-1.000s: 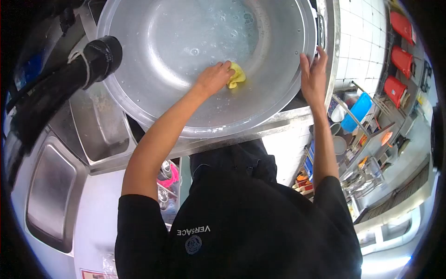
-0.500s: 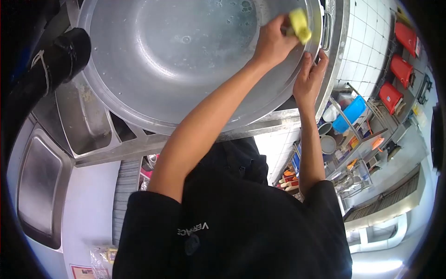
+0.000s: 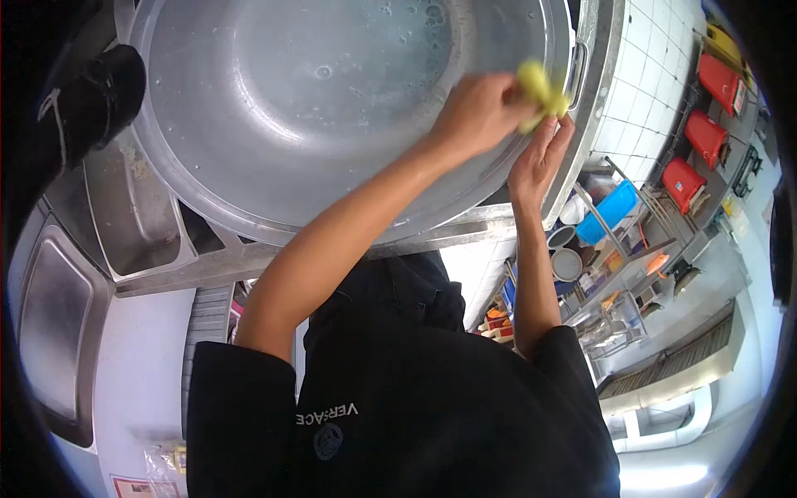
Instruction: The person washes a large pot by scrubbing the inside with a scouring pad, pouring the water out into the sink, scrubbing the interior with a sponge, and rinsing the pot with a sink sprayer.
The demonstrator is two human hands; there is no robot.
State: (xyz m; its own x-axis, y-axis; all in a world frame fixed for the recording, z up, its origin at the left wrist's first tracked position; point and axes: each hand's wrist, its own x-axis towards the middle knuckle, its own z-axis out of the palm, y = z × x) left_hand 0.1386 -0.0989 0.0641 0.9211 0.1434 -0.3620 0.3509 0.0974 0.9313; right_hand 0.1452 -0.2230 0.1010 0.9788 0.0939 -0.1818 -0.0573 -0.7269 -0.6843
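Note:
A large round metal basin [image 3: 274, 178] holds shallow, bubbly water at its bottom. My left hand [image 3: 481, 116] is closed on a yellow cloth [image 3: 540, 91], blurred by motion, at the basin's right rim. Just below the cloth, my right hand [image 3: 534, 170] holds the same rim, thumb on the inner side and fingers on the outer side. Cloth and right fingertips are very close; whether they touch I cannot tell. A metal handle [image 3: 579, 76] sticks out beside them.
A black pipe [image 3: 91, 112] reaches in at the upper left. Below it are a rectangular steel pan [image 3: 137, 216] and a steel sink [image 3: 58, 324]. On the right stand a blue container [image 3: 608, 213], a rack of kitchenware and red bins [image 3: 706, 137] near the tiled floor [image 3: 628, 104].
My left hand has carried the yellow cloth from the basin's inner wall up and right to the rim, then slightly down it. My right hand stays on the rim. The view has shifted.

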